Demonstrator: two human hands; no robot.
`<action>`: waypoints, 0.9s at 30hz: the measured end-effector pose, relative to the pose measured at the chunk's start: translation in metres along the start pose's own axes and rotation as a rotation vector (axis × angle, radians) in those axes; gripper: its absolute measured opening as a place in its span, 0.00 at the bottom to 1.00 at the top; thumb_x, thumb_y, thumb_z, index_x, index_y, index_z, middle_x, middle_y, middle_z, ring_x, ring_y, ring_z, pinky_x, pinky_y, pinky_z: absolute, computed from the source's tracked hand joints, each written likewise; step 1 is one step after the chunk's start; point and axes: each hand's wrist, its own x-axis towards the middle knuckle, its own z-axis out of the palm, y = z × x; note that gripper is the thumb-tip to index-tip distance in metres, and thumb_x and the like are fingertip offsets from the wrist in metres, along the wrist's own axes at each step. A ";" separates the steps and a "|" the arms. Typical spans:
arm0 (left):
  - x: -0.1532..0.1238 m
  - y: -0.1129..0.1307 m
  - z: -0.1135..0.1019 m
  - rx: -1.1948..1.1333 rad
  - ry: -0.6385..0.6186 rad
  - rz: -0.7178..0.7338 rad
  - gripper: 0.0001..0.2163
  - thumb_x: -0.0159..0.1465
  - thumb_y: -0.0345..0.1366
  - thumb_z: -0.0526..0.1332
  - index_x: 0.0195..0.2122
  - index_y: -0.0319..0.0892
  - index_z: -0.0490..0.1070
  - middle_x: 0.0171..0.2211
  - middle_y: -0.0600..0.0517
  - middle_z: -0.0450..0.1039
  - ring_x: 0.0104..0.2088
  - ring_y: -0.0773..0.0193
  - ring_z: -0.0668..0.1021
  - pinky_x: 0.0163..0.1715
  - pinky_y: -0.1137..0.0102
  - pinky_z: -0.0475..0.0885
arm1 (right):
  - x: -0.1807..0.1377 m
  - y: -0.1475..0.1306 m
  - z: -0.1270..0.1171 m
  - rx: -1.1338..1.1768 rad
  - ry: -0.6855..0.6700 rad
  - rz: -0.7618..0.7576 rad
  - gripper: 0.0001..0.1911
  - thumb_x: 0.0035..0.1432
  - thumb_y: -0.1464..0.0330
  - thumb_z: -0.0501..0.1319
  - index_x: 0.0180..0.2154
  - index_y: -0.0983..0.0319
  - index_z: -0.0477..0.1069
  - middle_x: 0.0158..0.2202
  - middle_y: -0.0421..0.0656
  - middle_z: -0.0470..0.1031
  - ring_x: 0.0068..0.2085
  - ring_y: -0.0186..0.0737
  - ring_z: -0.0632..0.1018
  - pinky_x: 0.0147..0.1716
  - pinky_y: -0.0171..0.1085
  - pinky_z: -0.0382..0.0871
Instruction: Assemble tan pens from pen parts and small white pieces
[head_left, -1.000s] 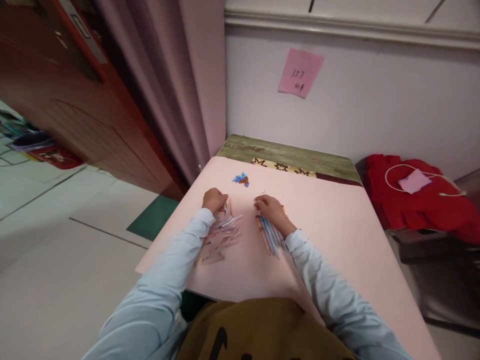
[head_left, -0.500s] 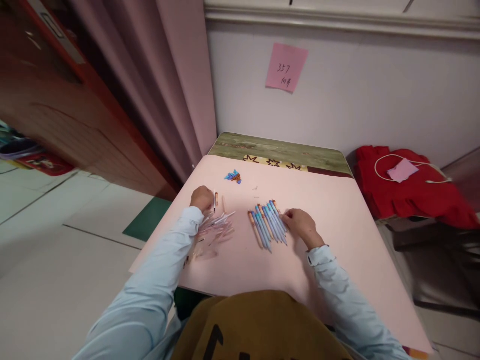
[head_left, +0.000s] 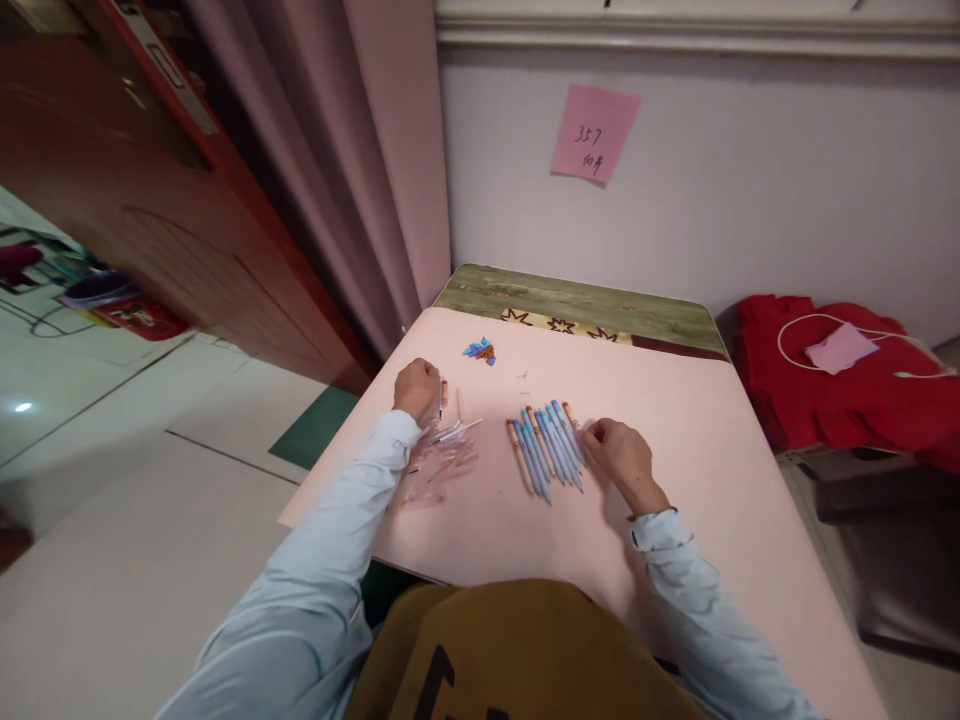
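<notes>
A pink note (head_left: 595,133) sticks to the wall (head_left: 750,190); a red cloth (head_left: 840,390) lies right of the table (head_left: 697,420).

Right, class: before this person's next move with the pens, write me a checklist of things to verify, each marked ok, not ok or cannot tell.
1. Row of blue pens lies side by side in one group on the pink table: ok.
2. Right hand sits at the row's right edge: ok.
3. Left hand is closed like a fist; whether it holds anything: cannot tell.
4. Pile of clear caps is tidy: not ok, they lie scattered beside the left forearm.
5. Short orange-tipped piece is within easy reach: ok, it lies right beside the left hand.
</notes>
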 end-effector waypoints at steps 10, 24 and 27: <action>-0.086 0.054 0.043 -1.124 -0.828 -0.125 0.17 0.59 0.46 0.67 0.44 0.39 0.77 0.46 0.42 0.78 0.45 0.57 0.78 0.44 0.64 0.71 | 0.013 -0.090 0.014 1.363 -0.513 -0.041 0.19 0.47 0.53 0.70 0.30 0.61 0.71 0.21 0.36 0.69 0.23 0.31 0.66 0.25 0.33 0.60; -0.059 0.049 0.027 -1.262 -0.685 -0.172 0.13 0.62 0.37 0.66 0.46 0.35 0.77 0.44 0.40 0.80 0.49 0.56 0.79 0.50 0.64 0.72 | 0.020 -0.116 0.024 1.838 -1.238 0.332 0.17 0.71 0.60 0.53 0.31 0.62 0.65 0.15 0.26 0.44 0.14 0.23 0.45 0.14 0.24 0.44; -0.057 0.051 0.027 -1.260 -0.618 -0.150 0.12 0.60 0.37 0.68 0.41 0.35 0.77 0.39 0.42 0.81 0.43 0.58 0.81 0.48 0.65 0.73 | 0.019 -0.121 0.023 1.806 -1.174 0.279 0.16 0.67 0.59 0.58 0.31 0.62 0.65 0.15 0.26 0.44 0.14 0.23 0.46 0.14 0.25 0.45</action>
